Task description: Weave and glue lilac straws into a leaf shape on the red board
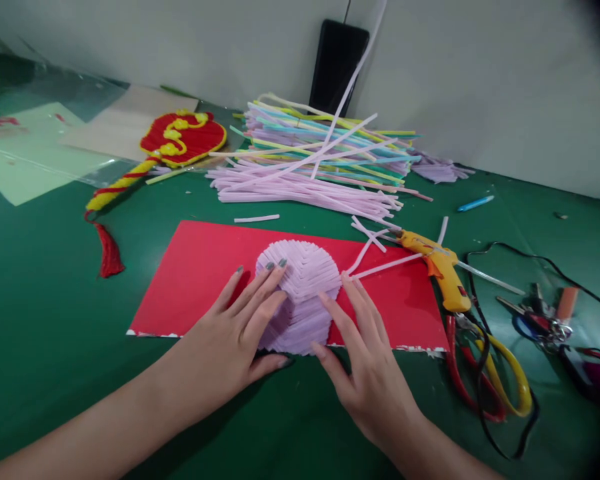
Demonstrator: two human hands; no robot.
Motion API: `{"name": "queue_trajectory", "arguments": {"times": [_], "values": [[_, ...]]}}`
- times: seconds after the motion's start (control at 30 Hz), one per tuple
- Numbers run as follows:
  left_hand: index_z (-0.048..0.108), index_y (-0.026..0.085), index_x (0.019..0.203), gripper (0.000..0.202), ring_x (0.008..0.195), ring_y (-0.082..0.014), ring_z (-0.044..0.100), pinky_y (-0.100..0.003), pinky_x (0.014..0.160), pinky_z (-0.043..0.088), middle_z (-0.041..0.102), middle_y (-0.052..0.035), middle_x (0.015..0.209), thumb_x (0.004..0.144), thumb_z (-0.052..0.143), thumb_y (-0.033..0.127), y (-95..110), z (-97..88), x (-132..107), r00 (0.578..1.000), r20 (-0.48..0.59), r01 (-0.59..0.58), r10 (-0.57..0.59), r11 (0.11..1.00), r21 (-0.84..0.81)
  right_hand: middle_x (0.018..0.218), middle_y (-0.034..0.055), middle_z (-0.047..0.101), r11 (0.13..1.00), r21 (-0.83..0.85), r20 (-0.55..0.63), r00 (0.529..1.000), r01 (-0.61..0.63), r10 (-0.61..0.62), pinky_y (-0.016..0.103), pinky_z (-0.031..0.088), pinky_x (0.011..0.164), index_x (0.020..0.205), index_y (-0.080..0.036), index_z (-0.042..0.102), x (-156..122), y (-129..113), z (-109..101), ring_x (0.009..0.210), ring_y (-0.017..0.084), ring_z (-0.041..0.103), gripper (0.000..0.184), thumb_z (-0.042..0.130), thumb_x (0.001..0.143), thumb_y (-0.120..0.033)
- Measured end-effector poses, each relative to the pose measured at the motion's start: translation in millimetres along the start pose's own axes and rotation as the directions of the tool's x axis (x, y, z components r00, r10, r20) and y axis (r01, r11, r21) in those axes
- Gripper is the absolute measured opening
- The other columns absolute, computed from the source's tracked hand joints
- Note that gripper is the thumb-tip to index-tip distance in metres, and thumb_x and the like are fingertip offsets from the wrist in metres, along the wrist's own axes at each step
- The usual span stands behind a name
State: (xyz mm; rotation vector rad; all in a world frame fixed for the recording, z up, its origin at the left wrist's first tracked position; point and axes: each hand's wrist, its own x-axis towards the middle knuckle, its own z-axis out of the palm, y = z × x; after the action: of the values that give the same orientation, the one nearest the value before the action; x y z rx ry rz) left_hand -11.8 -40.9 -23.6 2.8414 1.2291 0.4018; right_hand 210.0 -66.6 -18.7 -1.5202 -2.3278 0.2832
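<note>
A rounded lilac panel [303,312], made of pipe cleaners laid side by side in a V pattern, lies over the red card [180,280]. My left hand [243,320] rests on the panel's left part, its fingers stretched out and the thumb by the lower edge. On the panel's right edge are the fingertips of my right hand [365,347], with the fingers apart. Two of them are by the end of a lilac pipe cleaner [387,267] that runs right to the glue gun. Whether they touch that pipe cleaner I cannot tell.
A yellow glue gun [443,267] lies across the card's right end, beside red-and-yellow-handled pliers [513,377], a black cord and keys [545,320]. Behind are piled pipe cleaners [305,183], a leaning phone [335,67] and a red-and-yellow fan [183,140] with a tassel.
</note>
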Motion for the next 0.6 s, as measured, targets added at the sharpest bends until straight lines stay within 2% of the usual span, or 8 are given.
{"name": "queue_trajectory", "arguments": {"times": [0.07, 0.13, 0.23, 0.37, 0.47, 0.6], "values": [[0.041, 0.006, 0.131, 0.067, 0.141, -0.0320, 0.021, -0.053, 0.113, 0.020, 0.030, -0.0214, 0.149, 0.089, 0.042, 0.059, -0.3, -0.9, 1.7, 1.000, -0.010, 0.002, -0.002, 1.000, 0.008, 0.148, 0.0125, 0.031, 1.000, 0.023, -0.067, 0.998, -0.019, 0.020, 0.047, 0.035, 0.107, 0.136, -0.019, 0.040, 2.1, 3.7, -2.0, 0.138, 0.028, 0.027, 0.046, 0.046, 0.093, -0.033], [0.041, 0.008, 0.131, 0.066, 0.142, -0.0319, 0.019, -0.054, 0.113, 0.019, 0.031, -0.0205, 0.149, 0.089, 0.041, 0.058, -0.5, -2.8, 5.1, 1.000, -0.008, 0.003, -0.003, 1.000, 0.000, 0.136, 0.0149, 0.043, 0.998, 0.030, -0.163, 0.985, -0.053, 0.057, 0.045, 0.039, 0.102, 0.126, -0.016, 0.049, 3.8, 8.8, -3.5, 0.128, 0.027, 0.039, 0.036, 0.048, 0.092, -0.031], [0.040, 0.010, 0.132, 0.051, 0.141, -0.0298, 0.021, -0.053, 0.113, 0.021, 0.031, -0.0174, 0.150, 0.094, 0.041, 0.043, -1.9, -7.9, 11.7, 0.998, -0.022, 0.061, -0.062, 0.997, -0.041, 0.109, 0.0122, 0.056, 0.992, 0.006, -0.263, 0.957, -0.125, 0.123, 0.042, 0.044, 0.089, 0.102, -0.017, 0.059, 5.5, 16.5, -4.6, 0.102, 0.024, 0.053, 0.019, 0.051, 0.091, -0.030], [0.048, 0.016, 0.124, 0.033, 0.131, -0.0255, 0.040, -0.049, 0.110, 0.030, 0.047, -0.0128, 0.139, 0.095, 0.042, 0.030, -7.3, -14.8, 17.8, 0.975, -0.118, 0.169, -0.186, 0.976, -0.140, 0.093, 0.0072, 0.058, 0.991, -0.029, -0.281, 0.952, -0.134, 0.121, 0.038, 0.043, 0.081, 0.088, -0.019, 0.060, 7.6, 19.8, -3.7, 0.086, 0.020, 0.054, 0.015, 0.048, 0.092, -0.028], [0.057, 0.019, 0.112, 0.023, 0.114, -0.0207, 0.054, -0.038, 0.098, 0.044, 0.059, -0.0083, 0.119, 0.095, 0.045, 0.028, -10.2, -15.3, 19.9, 0.964, -0.182, 0.145, -0.192, 0.959, -0.242, 0.094, 0.0068, 0.059, 0.998, 0.013, -0.319, 0.945, -0.067, 0.068, 0.036, 0.042, 0.081, 0.089, -0.019, 0.060, 9.9, 18.4, -0.7, 0.087, 0.019, 0.054, 0.015, 0.048, 0.093, -0.027], [0.061, 0.018, 0.096, 0.018, 0.095, -0.0169, 0.059, -0.032, 0.085, 0.047, 0.064, -0.0046, 0.098, 0.095, 0.045, 0.025, -8.8, -10.4, 22.0, 0.962, -0.210, 0.099, -0.177, 0.937, -0.334, 0.090, 0.0063, 0.061, 0.995, 0.092, -0.331, 0.941, -0.044, 0.072, 0.035, 0.041, 0.079, 0.084, -0.019, 0.061, 13.2, 20.7, 3.4, 0.084, 0.019, 0.054, 0.023, 0.043, 0.095, -0.029]]}}
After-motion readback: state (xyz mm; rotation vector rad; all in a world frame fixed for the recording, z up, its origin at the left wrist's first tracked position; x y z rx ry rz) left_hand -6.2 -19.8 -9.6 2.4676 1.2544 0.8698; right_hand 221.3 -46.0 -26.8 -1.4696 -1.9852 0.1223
